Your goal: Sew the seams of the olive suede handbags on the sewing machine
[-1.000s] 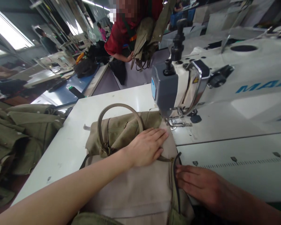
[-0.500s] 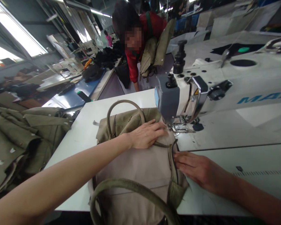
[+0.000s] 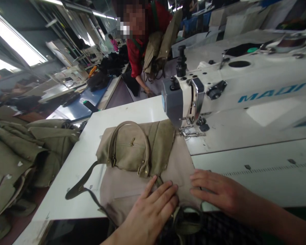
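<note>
Filling the right half: a white industrial sewing machine point(image 3: 244, 92), bedded into the pale worktop point(image 3: 132, 112). Heaped off the worktop's left edge: olive cut pieces point(image 3: 22, 156), seemingly kept within reach. Lying flat on the worktop: an olive canvas bag point(image 3: 137, 146), handles folded down, its pale lining panel point(image 3: 124, 187) toward the near edge. Pressed on that panel: left hand point(image 3: 150, 211) and, at its right edge, right hand point(image 3: 219, 194), fingers straight, slightly apart, gripping nothing, probably to hold the cloth smooth and still. Just beyond the bag's far right corner: the presser foot point(image 3: 191, 133).
</note>
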`<state>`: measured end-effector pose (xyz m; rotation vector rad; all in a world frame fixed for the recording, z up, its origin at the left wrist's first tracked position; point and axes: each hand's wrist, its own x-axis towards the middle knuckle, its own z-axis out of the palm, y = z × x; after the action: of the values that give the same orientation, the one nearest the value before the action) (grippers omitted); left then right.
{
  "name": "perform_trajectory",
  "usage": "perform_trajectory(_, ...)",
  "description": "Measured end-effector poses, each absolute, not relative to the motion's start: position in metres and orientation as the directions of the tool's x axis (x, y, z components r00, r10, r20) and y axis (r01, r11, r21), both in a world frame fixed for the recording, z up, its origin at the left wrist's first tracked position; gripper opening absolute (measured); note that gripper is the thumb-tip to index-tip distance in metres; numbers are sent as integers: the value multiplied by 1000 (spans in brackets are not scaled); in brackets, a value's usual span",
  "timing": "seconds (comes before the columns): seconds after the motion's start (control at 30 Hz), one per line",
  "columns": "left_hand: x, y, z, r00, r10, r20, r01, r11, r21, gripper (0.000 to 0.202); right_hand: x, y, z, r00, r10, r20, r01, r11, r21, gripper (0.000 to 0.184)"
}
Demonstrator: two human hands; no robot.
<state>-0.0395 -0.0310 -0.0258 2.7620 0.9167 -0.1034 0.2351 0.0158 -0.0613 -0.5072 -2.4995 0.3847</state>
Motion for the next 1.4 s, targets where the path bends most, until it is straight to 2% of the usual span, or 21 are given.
perform_trajectory(0.17,-31,-22,-1,768,585,-260,640,-714,285,60,231,9,-65,-720,524,454,304,827,-473,39)
perform_trajectory(0.33,-16,-18,-4,699,645,-309,713,-661,234,96,227,7,-68,-692,571,442,290,780,-554,38)
perform_trajectory(0.4,-12,-16,-7,680,654,-331,729,-649,217,103,226,7,-67,-688,574,444,271,770,-577,34)
perform_trajectory(0.57,-11,-9,-10,762,582,-283,644,-726,240,93,224,-1,-65,-686,577,443,330,790,-517,39)
perform_trajectory(0.7,-13,-7,-12,763,579,-287,644,-715,271,93,225,-14,-61,-679,644,352,376,718,-586,37)
perform_trajectory(0.77,-13,-5,-11,765,584,-273,644,-707,292,91,226,-17,-61,-675,656,336,400,709,-581,35)
perform_trajectory(0.97,-15,3,-5,782,563,-266,620,-662,422,82,223,-15,-68,-656,563,503,430,826,-364,25)
perform_trajectory(1.03,-17,3,-4,786,561,-259,613,-659,435,82,220,-14,-69,-628,564,536,450,825,-341,27)
perform_trajectory(1.17,-21,0,-7,798,552,-241,599,-688,410,83,216,-14,-69,-620,549,560,458,833,-309,32)
perform_trajectory(1.4,-18,-7,-14,828,510,-233,561,-760,328,66,223,-7,-66,-702,463,541,376,886,-272,34)
